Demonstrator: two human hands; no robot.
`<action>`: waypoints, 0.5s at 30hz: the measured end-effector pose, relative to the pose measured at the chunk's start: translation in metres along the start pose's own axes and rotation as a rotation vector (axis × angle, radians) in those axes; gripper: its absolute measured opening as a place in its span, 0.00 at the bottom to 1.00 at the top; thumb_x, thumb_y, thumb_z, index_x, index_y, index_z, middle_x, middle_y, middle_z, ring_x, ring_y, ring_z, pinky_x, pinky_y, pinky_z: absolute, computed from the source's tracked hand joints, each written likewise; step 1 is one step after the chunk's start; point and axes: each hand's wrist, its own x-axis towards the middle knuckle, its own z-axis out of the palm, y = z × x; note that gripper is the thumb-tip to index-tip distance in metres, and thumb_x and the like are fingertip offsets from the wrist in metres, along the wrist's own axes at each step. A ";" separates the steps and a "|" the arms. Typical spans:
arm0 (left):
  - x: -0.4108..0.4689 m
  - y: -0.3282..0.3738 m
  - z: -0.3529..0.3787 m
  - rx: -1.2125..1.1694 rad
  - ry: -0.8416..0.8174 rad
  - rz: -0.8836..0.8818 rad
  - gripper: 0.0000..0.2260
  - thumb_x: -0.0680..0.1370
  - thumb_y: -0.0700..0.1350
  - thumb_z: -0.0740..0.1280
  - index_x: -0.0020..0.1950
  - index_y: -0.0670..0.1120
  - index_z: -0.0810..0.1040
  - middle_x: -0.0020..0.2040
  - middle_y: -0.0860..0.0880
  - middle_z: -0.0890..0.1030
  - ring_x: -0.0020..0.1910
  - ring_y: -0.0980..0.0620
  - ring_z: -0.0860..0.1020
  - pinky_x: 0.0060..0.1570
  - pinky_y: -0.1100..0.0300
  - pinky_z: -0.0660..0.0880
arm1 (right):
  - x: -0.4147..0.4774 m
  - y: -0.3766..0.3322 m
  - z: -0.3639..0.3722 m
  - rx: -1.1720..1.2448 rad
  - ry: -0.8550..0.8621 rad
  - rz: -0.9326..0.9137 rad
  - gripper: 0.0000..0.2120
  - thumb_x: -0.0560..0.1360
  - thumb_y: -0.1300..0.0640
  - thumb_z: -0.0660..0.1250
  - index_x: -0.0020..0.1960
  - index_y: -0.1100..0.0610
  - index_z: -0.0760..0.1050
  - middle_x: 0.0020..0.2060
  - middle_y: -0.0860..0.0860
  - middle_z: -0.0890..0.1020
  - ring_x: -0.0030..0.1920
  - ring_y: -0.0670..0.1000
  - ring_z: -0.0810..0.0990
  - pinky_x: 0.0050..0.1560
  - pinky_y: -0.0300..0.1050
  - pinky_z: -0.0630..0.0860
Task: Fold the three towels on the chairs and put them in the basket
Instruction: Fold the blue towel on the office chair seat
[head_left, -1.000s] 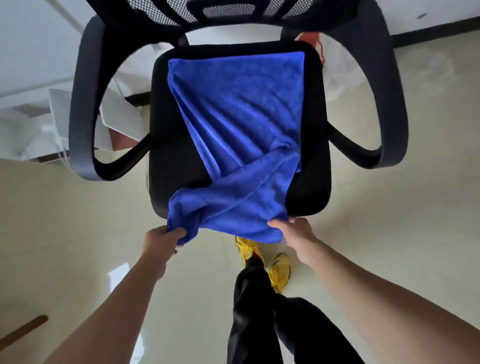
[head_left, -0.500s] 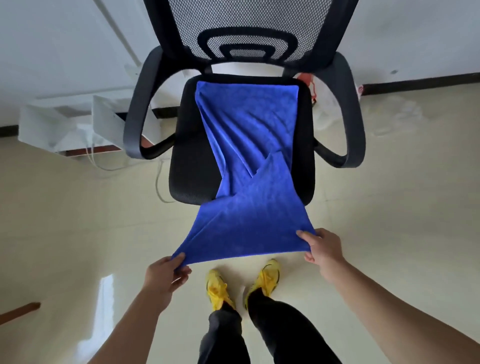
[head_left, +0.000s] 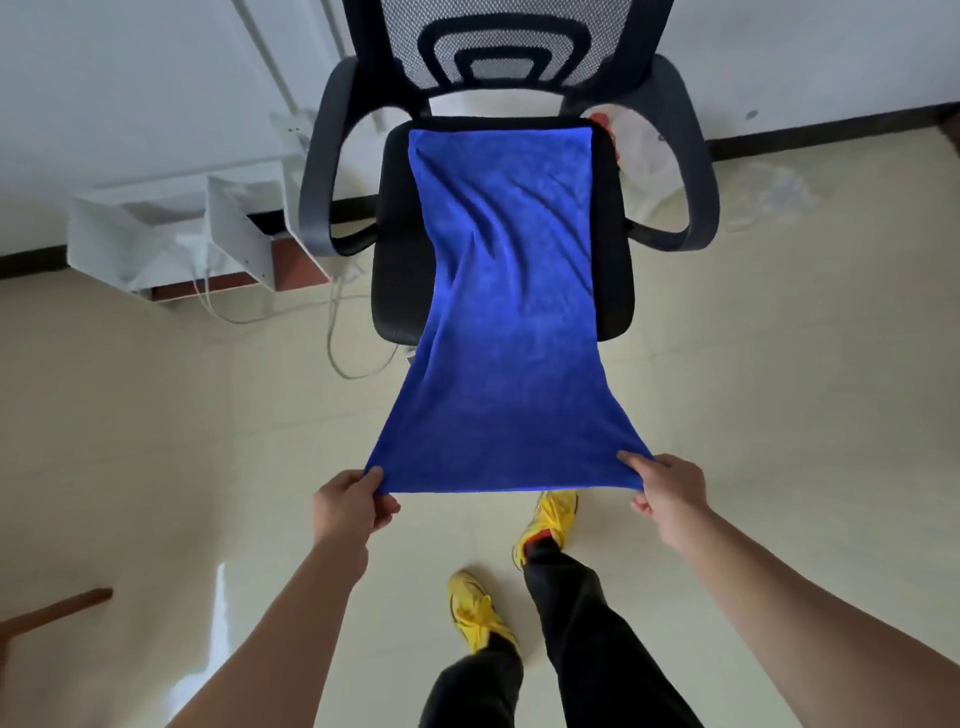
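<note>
Towel (head_left: 506, 332) pulled flat since earlier; left hand (head_left: 349, 503), right hand (head_left: 667, 492) pinch corners.

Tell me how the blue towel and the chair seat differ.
The towel is blue, the seat black. The towel is narrower, leaving seat bare on either side. The towel is longer, running past the seat's front edge to the left hand and right hand.

Towel: blue towel (head_left: 506, 332) stretched flat, far end on the black chair (head_left: 615, 249) seat, near edge off it.
Left hand (head_left: 348, 506): pinching the near-left corner.
Right hand (head_left: 667, 491): pinching the near-right corner.
Below: yellow shoes (head_left: 475, 616) on cream floor (head_left: 805, 374).
</note>
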 end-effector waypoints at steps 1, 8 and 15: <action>-0.003 0.000 -0.001 -0.007 0.001 0.020 0.06 0.79 0.40 0.64 0.44 0.40 0.76 0.31 0.41 0.78 0.32 0.46 0.76 0.38 0.55 0.77 | -0.003 -0.002 -0.001 0.014 0.008 0.001 0.21 0.70 0.59 0.75 0.32 0.58 0.63 0.30 0.54 0.66 0.26 0.53 0.62 0.29 0.44 0.66; -0.028 -0.005 -0.015 -0.133 0.129 0.096 0.06 0.74 0.38 0.59 0.37 0.40 0.71 0.31 0.43 0.73 0.29 0.45 0.70 0.34 0.56 0.72 | -0.033 0.003 -0.004 0.055 -0.014 -0.121 0.15 0.72 0.55 0.74 0.37 0.60 0.69 0.33 0.54 0.73 0.31 0.55 0.68 0.35 0.46 0.72; -0.021 -0.028 -0.019 -0.045 0.175 -0.010 0.07 0.73 0.40 0.59 0.37 0.40 0.73 0.31 0.42 0.74 0.30 0.44 0.73 0.34 0.56 0.71 | -0.037 0.024 -0.007 -0.001 0.032 0.008 0.14 0.71 0.59 0.74 0.35 0.60 0.70 0.31 0.54 0.71 0.26 0.52 0.65 0.29 0.44 0.70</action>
